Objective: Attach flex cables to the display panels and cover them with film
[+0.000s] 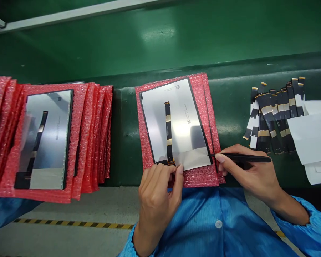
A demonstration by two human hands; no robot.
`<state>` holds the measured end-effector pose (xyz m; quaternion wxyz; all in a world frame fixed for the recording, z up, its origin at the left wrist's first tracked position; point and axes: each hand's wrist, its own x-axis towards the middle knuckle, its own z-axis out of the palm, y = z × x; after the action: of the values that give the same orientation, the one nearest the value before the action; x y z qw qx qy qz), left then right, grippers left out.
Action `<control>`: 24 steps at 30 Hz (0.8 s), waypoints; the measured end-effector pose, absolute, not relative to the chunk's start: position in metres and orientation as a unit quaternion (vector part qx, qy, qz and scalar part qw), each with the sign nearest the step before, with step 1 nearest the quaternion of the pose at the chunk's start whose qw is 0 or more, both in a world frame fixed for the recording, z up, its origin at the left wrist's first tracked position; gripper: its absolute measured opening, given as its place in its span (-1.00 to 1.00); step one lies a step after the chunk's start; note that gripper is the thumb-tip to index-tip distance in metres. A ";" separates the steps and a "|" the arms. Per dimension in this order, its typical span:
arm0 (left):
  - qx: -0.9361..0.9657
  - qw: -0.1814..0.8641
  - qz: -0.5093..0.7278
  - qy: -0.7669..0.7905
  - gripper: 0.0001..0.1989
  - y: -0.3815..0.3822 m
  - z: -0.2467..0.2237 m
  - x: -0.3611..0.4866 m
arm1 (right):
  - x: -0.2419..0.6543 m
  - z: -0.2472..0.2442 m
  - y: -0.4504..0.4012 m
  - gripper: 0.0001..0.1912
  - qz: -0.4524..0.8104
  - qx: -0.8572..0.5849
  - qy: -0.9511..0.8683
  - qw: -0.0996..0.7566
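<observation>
In front of me an LCD display panel (192,134), silver back up, rests slightly turned on red bubble-wrap sheets (203,175). A black flex cable (169,134) with gold patches runs up its back from the lower edge. My left hand (160,192) is at that edge, fingers bent together near the cable's lower end; its fingertips are partly hidden, so what they pinch is unclear. Between the thumb and fingers of my right hand (248,175) are black tweezers (243,157), their tip at the panel's lower right, over a pale strip.
Left, another display panel (49,142) with a flex cable lies on a stack of red bubble-wrap sheets (92,142). Several loose flex cables (276,117) are heaped at right beside white paper sheets (312,139). The green bench (125,142) ends just before my blue smock (203,217).
</observation>
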<state>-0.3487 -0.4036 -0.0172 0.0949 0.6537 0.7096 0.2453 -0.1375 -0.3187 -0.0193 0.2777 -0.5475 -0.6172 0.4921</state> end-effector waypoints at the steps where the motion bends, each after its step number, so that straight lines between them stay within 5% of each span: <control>1: 0.655 0.096 0.244 0.709 -0.79 -0.404 -0.017 -0.349 | -0.137 -0.019 -0.319 -0.94 0.491 -0.549 -0.617 0.277; 24: 0.664 0.078 0.220 0.710 -0.77 -0.403 -0.017 -0.349 | -0.139 -0.018 -0.318 -0.93 0.492 -0.553 -0.610 0.281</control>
<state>-0.3491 -0.4034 -0.0171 0.0782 0.6641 0.7103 0.2199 -0.1386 -0.3177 -0.0178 0.2812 -0.5533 -0.6103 0.4923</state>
